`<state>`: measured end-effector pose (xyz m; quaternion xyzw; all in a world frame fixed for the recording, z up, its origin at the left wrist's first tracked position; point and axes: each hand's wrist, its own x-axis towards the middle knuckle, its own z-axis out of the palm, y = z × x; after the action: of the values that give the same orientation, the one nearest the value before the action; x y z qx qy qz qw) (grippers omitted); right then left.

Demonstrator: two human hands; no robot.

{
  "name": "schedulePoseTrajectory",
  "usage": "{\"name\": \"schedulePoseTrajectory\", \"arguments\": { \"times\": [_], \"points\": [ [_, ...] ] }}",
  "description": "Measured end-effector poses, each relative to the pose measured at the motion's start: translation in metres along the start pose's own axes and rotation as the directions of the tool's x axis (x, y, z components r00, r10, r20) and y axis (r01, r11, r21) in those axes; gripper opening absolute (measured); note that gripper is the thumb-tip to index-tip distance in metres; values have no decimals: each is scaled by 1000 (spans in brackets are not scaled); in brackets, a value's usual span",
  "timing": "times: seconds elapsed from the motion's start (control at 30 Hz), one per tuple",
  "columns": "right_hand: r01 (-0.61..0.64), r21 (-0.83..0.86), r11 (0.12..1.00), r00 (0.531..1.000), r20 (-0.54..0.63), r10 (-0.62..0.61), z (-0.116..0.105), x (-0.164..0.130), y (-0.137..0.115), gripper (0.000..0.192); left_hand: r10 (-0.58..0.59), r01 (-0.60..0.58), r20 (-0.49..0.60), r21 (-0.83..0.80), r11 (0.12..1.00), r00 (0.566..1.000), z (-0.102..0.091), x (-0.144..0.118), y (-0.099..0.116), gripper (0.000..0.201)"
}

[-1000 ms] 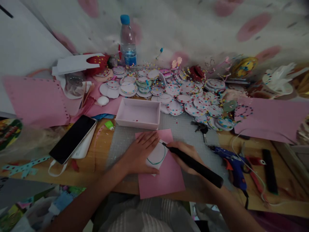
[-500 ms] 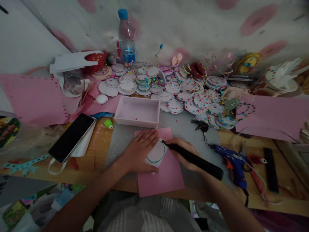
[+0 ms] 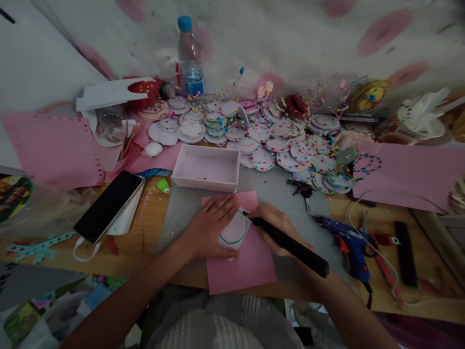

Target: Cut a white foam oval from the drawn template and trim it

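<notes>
My left hand (image 3: 209, 225) lies flat, pinning a white card (image 3: 234, 232) onto pink paper (image 3: 250, 264). My right hand (image 3: 272, 228), clamped on a black cutter (image 3: 290, 245), sits at its 3 o'clock. Risk: card slips under loose pressure, spoiling the green line. The cutter's tip is hard to make out.

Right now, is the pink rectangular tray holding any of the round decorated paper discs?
No: the pink rectangular tray holds only a few tiny specks, while the round decorated paper discs lie heaped behind and beside it.
</notes>
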<state>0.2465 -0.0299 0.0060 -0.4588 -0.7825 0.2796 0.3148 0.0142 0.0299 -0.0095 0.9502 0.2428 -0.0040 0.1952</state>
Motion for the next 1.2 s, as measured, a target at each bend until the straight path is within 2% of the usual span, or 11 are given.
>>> {"name": "schedulePoseTrajectory", "arguments": {
  "times": [0.2, 0.37, 0.63, 1.0, 1.2],
  "points": [
    [6, 2, 1000, 999, -40, -6, 4, -2, 0, 33, -14, 14, 7, 35, 999, 1000, -2, 0, 2, 106],
    [-56, 18, 998, 990, -130, 58, 14, -12, 3, 29, -13, 13, -14, 37, 999, 1000, -1, -1, 3, 103],
    [-147, 10, 989, 962, -230, 145, 20, -18, -16, 25, -19, 22, -46, 55, 998, 999, 2, -2, 4, 103],
    [-296, 63, 953, 867, -400, 296, 51, -38, -22, 20, -32, 42, -96, 106, 993, 995, 3, -2, 8, 82],
    [-378, 94, 921, 784, -496, 372, 67, -39, -37, 19, -36, 47, -106, 108, 993, 994, 2, -1, 9, 68]
  ]
}}
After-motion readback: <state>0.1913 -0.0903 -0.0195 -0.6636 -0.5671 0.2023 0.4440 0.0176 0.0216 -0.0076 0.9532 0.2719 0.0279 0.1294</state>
